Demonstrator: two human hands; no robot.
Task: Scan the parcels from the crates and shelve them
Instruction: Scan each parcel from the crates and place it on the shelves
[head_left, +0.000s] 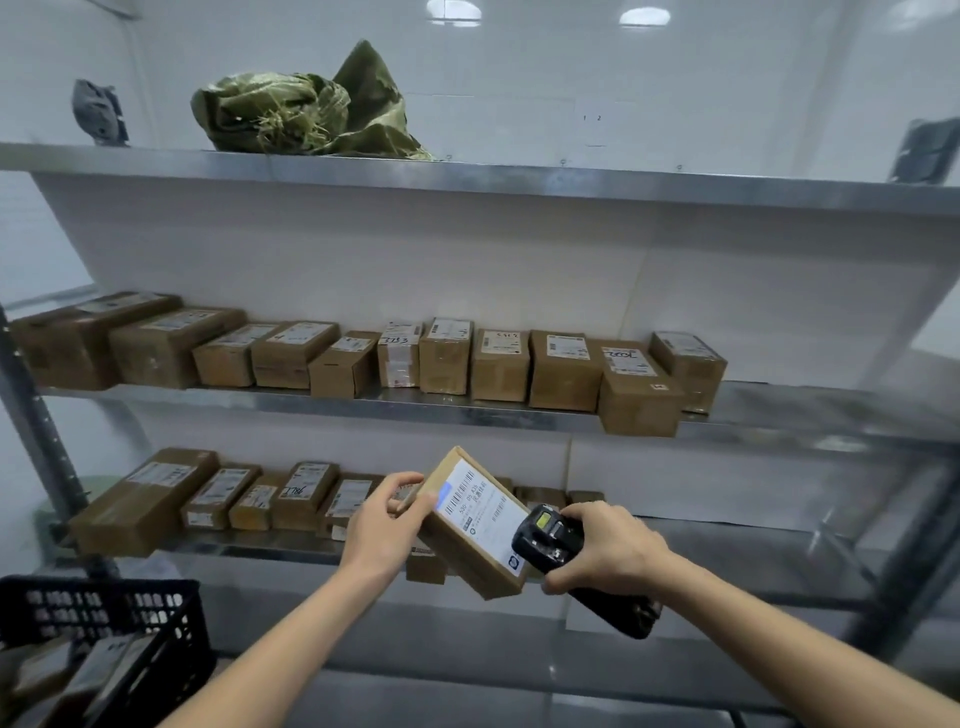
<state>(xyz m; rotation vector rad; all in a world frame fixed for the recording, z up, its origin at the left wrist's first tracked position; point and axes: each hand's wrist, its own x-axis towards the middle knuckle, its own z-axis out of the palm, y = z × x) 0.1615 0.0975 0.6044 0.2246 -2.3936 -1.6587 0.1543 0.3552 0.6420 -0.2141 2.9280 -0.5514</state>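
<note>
My left hand (383, 525) grips a small brown cardboard parcel (470, 551) by its upper left end, tilted, with its white barcode label facing up. My right hand (605, 548) holds a black handheld scanner (553, 538) whose head sits right beside the label's lower right corner. Both are held in front of the lower shelf. A black plastic crate (104, 618) at the bottom left holds more parcels.
A metal shelving unit (519, 179) fills the view. The middle shelf (467, 410) carries a row of several brown boxes, the lower shelf (260, 545) another row on its left half. A green sack (306, 109) lies on top. The shelves' right parts are bare.
</note>
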